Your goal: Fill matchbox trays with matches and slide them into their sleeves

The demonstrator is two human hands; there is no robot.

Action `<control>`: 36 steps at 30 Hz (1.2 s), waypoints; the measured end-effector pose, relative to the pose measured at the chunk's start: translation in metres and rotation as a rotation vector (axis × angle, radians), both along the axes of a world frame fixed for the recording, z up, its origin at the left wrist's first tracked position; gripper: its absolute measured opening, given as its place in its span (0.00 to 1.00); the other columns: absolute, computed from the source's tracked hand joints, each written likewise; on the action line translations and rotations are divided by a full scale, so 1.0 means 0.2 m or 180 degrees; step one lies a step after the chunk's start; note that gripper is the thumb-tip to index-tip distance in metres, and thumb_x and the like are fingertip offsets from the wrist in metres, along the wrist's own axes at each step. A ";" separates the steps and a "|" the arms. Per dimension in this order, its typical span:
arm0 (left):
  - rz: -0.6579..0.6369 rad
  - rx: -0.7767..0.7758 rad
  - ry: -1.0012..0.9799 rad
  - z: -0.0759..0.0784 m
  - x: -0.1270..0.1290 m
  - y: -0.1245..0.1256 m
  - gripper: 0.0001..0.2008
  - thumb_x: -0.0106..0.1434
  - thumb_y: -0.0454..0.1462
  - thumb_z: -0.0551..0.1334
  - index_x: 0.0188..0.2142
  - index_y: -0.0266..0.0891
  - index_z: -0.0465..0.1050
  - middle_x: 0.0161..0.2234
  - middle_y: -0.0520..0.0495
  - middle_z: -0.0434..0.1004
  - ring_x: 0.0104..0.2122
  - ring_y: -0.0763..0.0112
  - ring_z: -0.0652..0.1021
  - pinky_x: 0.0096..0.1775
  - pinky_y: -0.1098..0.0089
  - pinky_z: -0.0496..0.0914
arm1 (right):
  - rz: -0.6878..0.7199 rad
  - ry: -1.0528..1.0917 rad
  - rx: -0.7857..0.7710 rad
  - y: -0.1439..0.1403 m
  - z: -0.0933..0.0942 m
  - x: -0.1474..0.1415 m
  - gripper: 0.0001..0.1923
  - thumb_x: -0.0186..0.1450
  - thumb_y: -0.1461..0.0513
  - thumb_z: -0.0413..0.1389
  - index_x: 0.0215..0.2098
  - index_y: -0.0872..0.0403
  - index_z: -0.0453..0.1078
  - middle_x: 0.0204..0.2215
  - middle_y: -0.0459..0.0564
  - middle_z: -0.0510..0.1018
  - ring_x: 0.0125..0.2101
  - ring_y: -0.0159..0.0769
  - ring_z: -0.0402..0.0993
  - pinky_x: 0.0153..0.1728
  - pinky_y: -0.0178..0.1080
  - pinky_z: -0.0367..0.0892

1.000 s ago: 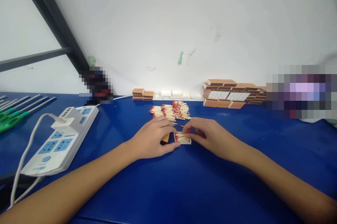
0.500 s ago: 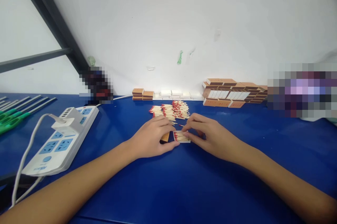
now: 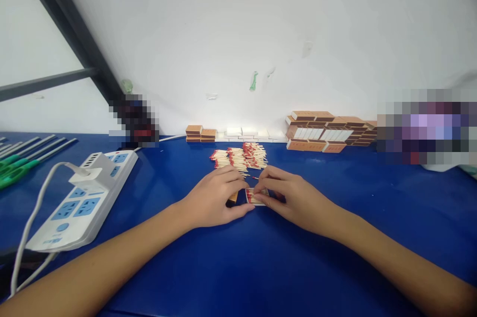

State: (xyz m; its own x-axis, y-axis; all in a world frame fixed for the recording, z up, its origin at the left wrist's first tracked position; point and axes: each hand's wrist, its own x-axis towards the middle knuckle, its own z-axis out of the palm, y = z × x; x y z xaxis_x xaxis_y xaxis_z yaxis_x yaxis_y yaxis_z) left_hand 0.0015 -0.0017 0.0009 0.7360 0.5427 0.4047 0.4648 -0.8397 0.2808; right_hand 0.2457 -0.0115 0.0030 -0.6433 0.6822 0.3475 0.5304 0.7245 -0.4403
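A small white matchbox tray lies on the blue table, holding red-tipped matches. Its left end sits between the thumb and fingers of my left hand, which is curled closed around it. Beneath that palm an orange-brown matchbox sleeve partly shows. From the right, my right hand reaches over the tray, thumb and fingertips pinched together on the matches; its fingers cover the tray's right part. Just beyond the hands is a heap of loose matches, with a single match lying nearer.
Matchboxes and white trays line the wall, with a larger matchbox stack to their right. A white power strip with a plugged-in charger and cable occupies the left. Green-handled tools lie farther left.
My right hand has shifted slightly left and down, its fingertips now farther over the matches in the tray. My left hand keeps its hold at the tray's left end.
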 end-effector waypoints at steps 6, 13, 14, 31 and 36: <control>0.0054 0.0002 -0.0001 0.00 0.00 0.00 0.14 0.70 0.45 0.66 0.45 0.37 0.78 0.41 0.43 0.81 0.43 0.59 0.79 0.50 0.58 0.74 | 0.0017 -0.0008 0.0009 0.01 0.00 0.01 0.07 0.74 0.64 0.56 0.42 0.52 0.78 0.42 0.52 0.76 0.34 0.33 0.74 0.35 0.37 0.70; 0.0045 -0.0029 -0.0002 0.00 0.00 0.00 0.13 0.70 0.45 0.67 0.46 0.38 0.77 0.42 0.44 0.81 0.44 0.59 0.79 0.50 0.58 0.74 | 0.0028 -0.0055 0.0023 0.01 0.00 0.02 0.09 0.75 0.63 0.55 0.44 0.52 0.78 0.42 0.52 0.77 0.36 0.34 0.76 0.36 0.38 0.71; 0.0046 -0.0039 -0.0006 0.00 0.00 0.00 0.13 0.70 0.45 0.67 0.46 0.38 0.77 0.42 0.44 0.81 0.44 0.59 0.79 0.50 0.58 0.74 | 0.0014 -0.0051 0.0015 0.01 0.00 0.02 0.08 0.75 0.64 0.55 0.44 0.52 0.77 0.42 0.52 0.77 0.35 0.34 0.76 0.35 0.37 0.70; 0.0080 -0.0076 0.0013 0.01 0.00 0.01 0.14 0.70 0.46 0.66 0.45 0.38 0.79 0.41 0.42 0.81 0.44 0.57 0.79 0.49 0.57 0.74 | -0.0251 0.0020 0.0281 0.04 0.00 0.04 0.06 0.75 0.63 0.54 0.42 0.53 0.74 0.38 0.50 0.75 0.30 0.32 0.70 0.31 0.37 0.66; 0.0043 -0.0065 -0.0030 0.00 0.00 0.01 0.14 0.70 0.45 0.67 0.46 0.37 0.79 0.41 0.43 0.81 0.43 0.58 0.79 0.49 0.57 0.74 | -0.0227 -0.0001 0.0256 0.04 -0.01 0.05 0.05 0.74 0.62 0.56 0.43 0.52 0.74 0.41 0.51 0.75 0.30 0.31 0.71 0.30 0.37 0.67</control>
